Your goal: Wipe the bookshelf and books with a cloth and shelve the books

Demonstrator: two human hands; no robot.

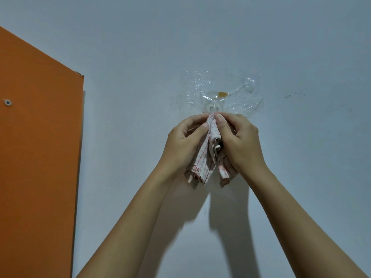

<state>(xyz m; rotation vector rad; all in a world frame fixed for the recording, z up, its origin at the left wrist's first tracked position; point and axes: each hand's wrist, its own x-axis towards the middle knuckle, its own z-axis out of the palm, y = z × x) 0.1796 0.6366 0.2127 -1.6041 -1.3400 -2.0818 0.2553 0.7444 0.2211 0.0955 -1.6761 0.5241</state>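
Seemingly at the cloth-on-hook step: on the white wall (200,37), right of an orange panel (36,137), the left hand (182,143) and right hand (243,143) pinch the checked cloth (202,159) just below a clear adhesive hook (214,106). Next, its loop must clear or catch the hook.

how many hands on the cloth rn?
2. The left hand pinches the cloth from its left side; the right hand grips it from the right. Both are just below a clear hook on the wall. Neither hand is hidden.
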